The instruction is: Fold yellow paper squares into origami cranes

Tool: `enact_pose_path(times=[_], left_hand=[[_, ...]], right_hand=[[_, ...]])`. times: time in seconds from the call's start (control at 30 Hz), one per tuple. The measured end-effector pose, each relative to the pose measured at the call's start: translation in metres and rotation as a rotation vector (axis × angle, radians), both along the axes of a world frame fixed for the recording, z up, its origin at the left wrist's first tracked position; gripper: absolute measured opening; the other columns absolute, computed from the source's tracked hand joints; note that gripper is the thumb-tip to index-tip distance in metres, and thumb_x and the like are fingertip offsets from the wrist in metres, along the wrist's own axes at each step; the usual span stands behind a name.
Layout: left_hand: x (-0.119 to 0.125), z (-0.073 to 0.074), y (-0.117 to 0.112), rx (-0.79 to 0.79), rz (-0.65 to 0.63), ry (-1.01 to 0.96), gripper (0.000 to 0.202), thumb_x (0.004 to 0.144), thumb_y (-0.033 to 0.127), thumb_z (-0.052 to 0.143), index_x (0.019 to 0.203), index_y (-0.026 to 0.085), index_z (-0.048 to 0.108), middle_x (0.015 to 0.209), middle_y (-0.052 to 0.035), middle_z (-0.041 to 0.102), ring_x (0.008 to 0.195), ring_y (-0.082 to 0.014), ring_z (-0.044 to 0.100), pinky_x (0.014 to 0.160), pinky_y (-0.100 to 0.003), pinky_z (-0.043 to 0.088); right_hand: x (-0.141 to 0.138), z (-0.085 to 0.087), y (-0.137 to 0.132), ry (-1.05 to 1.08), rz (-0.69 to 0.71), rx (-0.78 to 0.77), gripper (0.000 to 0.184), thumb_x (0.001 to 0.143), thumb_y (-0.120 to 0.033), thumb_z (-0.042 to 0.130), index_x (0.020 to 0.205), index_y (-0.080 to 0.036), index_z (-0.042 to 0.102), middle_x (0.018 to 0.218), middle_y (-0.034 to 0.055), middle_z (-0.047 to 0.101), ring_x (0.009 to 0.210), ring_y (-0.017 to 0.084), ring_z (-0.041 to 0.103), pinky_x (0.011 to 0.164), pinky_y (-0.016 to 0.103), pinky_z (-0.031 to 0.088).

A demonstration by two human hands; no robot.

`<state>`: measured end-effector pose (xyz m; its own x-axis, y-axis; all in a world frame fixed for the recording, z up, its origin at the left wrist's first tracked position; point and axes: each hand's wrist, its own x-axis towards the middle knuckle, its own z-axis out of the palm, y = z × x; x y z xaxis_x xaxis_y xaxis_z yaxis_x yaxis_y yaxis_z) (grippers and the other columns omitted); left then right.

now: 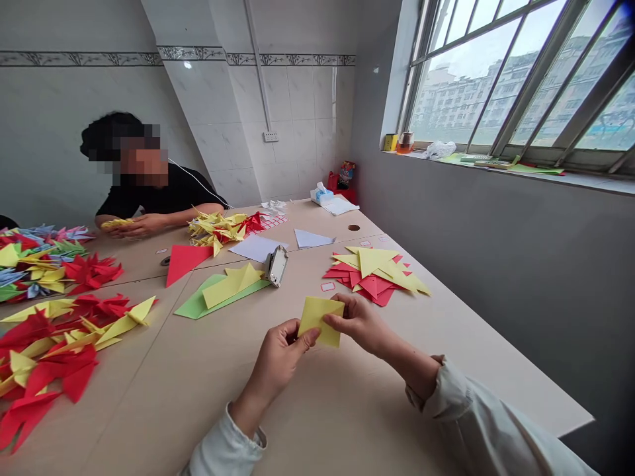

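Note:
A small yellow square of folded paper is held up above the table between both hands. My left hand pinches its lower left edge, thumb on top. At its right edge, my right hand grips it with thumb and fingers closed. Just beyond lies a pile of folded red and yellow paper pieces. To the left, a yellow folded sheet rests on a green one, beside a small upright metal-framed object.
Heaps of folded paper shapes cover the table's left side. Across the table a person in black holds yellow paper. Further back are a red sheet, white sheets and a tissue pack. The table edge runs along the right wall.

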<state>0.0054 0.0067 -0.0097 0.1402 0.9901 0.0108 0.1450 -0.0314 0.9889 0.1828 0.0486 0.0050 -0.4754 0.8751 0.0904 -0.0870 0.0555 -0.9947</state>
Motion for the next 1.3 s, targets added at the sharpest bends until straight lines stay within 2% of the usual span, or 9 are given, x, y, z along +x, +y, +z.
enact_pose_path(times=[0.17, 0.3, 0.6, 0.73, 0.83, 0.93, 1.03, 1.13, 1.3], left_hand=[[0.003, 0.004, -0.002, 0.065, 0.152, -0.003, 0.031, 0.077, 0.042, 0.061, 0.064, 0.015, 0.054, 0.058, 0.0040, 0.044, 0.057, -0.0101, 0.037, 0.053, -0.021, 0.030], [0.005, 0.008, -0.004, 0.057, 0.178, -0.030, 0.033, 0.076, 0.041, 0.062, 0.058, 0.017, 0.049, 0.054, 0.0051, 0.039, 0.055, -0.0101, 0.033, 0.051, -0.021, 0.028], [0.006, 0.005, -0.003, 0.088, 0.219, 0.017, 0.031, 0.077, 0.043, 0.060, 0.064, 0.016, 0.055, 0.056, 0.0036, 0.045, 0.056, -0.0116, 0.039, 0.052, -0.021, 0.032], [-0.008, 0.000, 0.005, 0.118, 0.382, -0.014, 0.029, 0.076, 0.042, 0.063, 0.067, 0.016, 0.058, 0.058, 0.0032, 0.049, 0.058, -0.0111, 0.041, 0.055, -0.021, 0.034], [-0.017, -0.003, 0.010, 0.111, 0.475, -0.123, 0.027, 0.073, 0.041, 0.067, 0.075, 0.015, 0.062, 0.059, 0.0035, 0.050, 0.059, -0.0107, 0.041, 0.056, -0.020, 0.035], [-0.013, -0.004, 0.009, 0.122, 0.435, -0.127, 0.026, 0.073, 0.040, 0.067, 0.075, 0.015, 0.062, 0.060, 0.0031, 0.050, 0.060, -0.0107, 0.042, 0.057, -0.020, 0.036], [-0.001, -0.003, 0.003, 0.118, 0.349, -0.069, 0.027, 0.075, 0.041, 0.064, 0.072, 0.015, 0.062, 0.062, 0.0016, 0.053, 0.061, -0.0120, 0.045, 0.058, -0.021, 0.037], [0.009, 0.000, -0.002, 0.090, 0.247, -0.071, 0.027, 0.076, 0.042, 0.063, 0.079, 0.015, 0.065, 0.071, -0.0018, 0.060, 0.070, -0.0156, 0.051, 0.064, -0.023, 0.041], [0.009, 0.000, -0.003, 0.033, 0.169, -0.102, 0.031, 0.079, 0.045, 0.058, 0.083, 0.016, 0.066, 0.074, -0.0032, 0.063, 0.071, -0.0158, 0.053, 0.068, -0.025, 0.044]], right_hand=[[-0.014, 0.003, -0.015, 0.196, 0.095, -0.112, 0.037, 0.074, -0.029, 0.069, 0.104, -0.020, 0.050, 0.089, 0.0022, 0.060, 0.078, 0.014, 0.056, 0.066, 0.025, 0.042], [-0.022, -0.001, -0.021, 0.198, 0.061, -0.102, 0.040, 0.074, -0.027, 0.069, 0.107, -0.020, 0.048, 0.096, 0.0039, 0.059, 0.085, 0.017, 0.057, 0.072, 0.028, 0.044], [-0.026, -0.003, -0.021, 0.160, -0.014, -0.137, 0.042, 0.070, -0.027, 0.068, 0.106, -0.021, 0.047, 0.082, 0.0007, 0.059, 0.071, 0.014, 0.054, 0.060, 0.025, 0.041], [-0.014, 0.000, -0.011, 0.208, -0.130, -0.161, 0.037, 0.069, -0.018, 0.063, 0.103, -0.021, 0.047, 0.067, -0.0043, 0.053, 0.063, 0.011, 0.048, 0.062, 0.025, 0.038], [-0.003, 0.004, -0.002, 0.241, -0.254, -0.142, 0.035, 0.068, -0.016, 0.062, 0.101, -0.020, 0.050, 0.067, -0.0048, 0.050, 0.063, 0.011, 0.046, 0.063, 0.026, 0.037], [-0.002, 0.005, -0.002, 0.217, -0.256, -0.160, 0.030, 0.070, -0.023, 0.065, 0.097, -0.020, 0.053, 0.069, -0.0039, 0.051, 0.064, 0.011, 0.048, 0.065, 0.027, 0.039], [-0.010, 0.004, -0.008, 0.160, -0.122, -0.167, 0.033, 0.071, -0.037, 0.069, 0.094, -0.018, 0.056, 0.074, -0.0012, 0.055, 0.069, 0.012, 0.053, 0.068, 0.028, 0.042], [-0.014, 0.002, -0.011, 0.095, -0.019, -0.153, 0.036, 0.071, -0.047, 0.068, 0.084, -0.015, 0.060, 0.073, 0.0010, 0.056, 0.067, 0.013, 0.054, 0.065, 0.027, 0.043], [-0.009, -0.001, -0.007, -0.008, -0.034, -0.041, 0.037, 0.071, -0.050, 0.067, 0.072, -0.014, 0.061, 0.064, 0.0001, 0.055, 0.059, 0.011, 0.048, 0.059, 0.025, 0.039]])
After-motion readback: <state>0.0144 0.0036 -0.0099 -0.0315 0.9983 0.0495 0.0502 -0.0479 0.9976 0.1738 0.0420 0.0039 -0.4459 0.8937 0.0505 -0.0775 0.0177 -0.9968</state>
